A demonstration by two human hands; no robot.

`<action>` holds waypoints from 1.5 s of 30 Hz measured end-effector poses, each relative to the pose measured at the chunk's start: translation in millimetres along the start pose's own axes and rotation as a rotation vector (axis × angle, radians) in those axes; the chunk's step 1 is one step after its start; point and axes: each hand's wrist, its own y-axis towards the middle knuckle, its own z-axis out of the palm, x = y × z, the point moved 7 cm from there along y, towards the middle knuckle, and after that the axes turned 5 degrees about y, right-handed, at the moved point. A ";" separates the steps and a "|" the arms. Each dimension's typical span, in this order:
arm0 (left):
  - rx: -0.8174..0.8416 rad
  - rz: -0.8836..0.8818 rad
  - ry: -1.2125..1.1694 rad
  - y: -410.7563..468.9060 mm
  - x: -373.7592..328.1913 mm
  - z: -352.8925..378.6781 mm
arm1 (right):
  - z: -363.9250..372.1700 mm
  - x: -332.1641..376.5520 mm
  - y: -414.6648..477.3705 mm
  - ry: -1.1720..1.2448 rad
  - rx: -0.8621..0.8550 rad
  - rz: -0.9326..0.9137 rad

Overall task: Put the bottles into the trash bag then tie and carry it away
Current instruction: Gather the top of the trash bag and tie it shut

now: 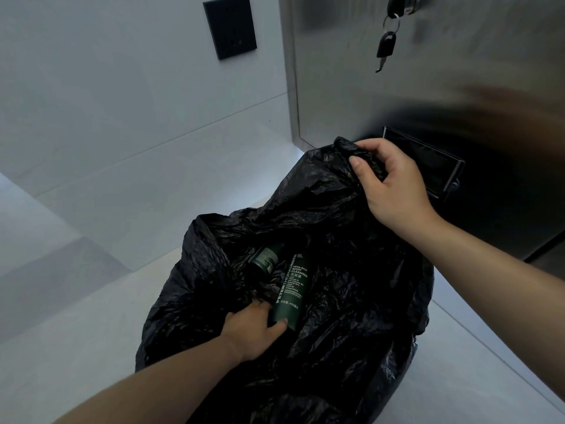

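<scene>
A black trash bag [351, 270] stands open below me, filling the lower middle of the view. My left hand [253, 332] reaches down into it and grips the base of a dark green bottle [292, 289] with white lettering. A second, smaller dark green bottle [265, 258] lies deeper inside the bag, just left of the first one. My right hand [391, 185] pinches the bag's far rim and holds it raised at the upper right.
A brushed steel cabinet [397, 87] rises behind the bag, with keys [385, 47] hanging from its lock and a dark flap slot [428, 160] by my right hand. A black wall plate [230, 26] sits on the pale wall. Pale floor surrounds the bag.
</scene>
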 end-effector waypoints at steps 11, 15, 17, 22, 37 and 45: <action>0.011 -0.176 -0.017 5.2 -14.4 -3.5 | -1.3 8.9 -4.4 -0.019 0.017 -0.020; 0.016 -0.205 -0.162 10.3 -12.8 -17.3 | -5.6 5.8 -3.3 -0.039 0.010 -0.014; -0.032 -0.213 -0.231 9.9 -7.3 -34.1 | -3.2 4.9 -2.8 -0.032 0.021 -0.006; -0.296 -0.171 -0.209 9.2 12.4 -84.7 | 7.5 7.7 -3.0 -0.033 0.037 -0.016; -0.487 -0.190 -0.173 -12.9 22.1 -99.0 | 16.8 10.3 -1.6 -0.019 0.063 -0.007; -0.325 0.079 -0.218 -24.6 13.6 -104.1 | 13.3 16.3 0.7 -0.010 0.047 -0.019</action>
